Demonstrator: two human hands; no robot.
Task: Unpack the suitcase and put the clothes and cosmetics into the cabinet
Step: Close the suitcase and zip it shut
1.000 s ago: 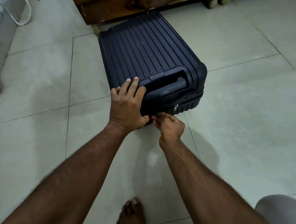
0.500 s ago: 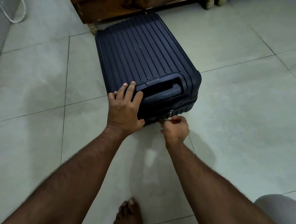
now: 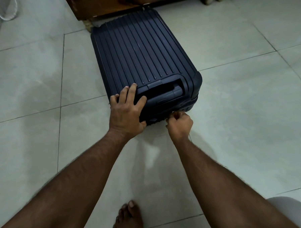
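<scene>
Bare floor (image 3: 251,126) lies right and left of the suitcase (image 3: 140,58); wooden furniture (image 3: 116,5) blocks its upper end.

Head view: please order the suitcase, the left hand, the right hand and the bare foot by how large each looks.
1. suitcase, by far the largest.
2. left hand, fingers spread on the case.
3. bare foot, partly cut off by the frame and nearer the camera, so its rank is unsure.
4. right hand, curled small.
</scene>
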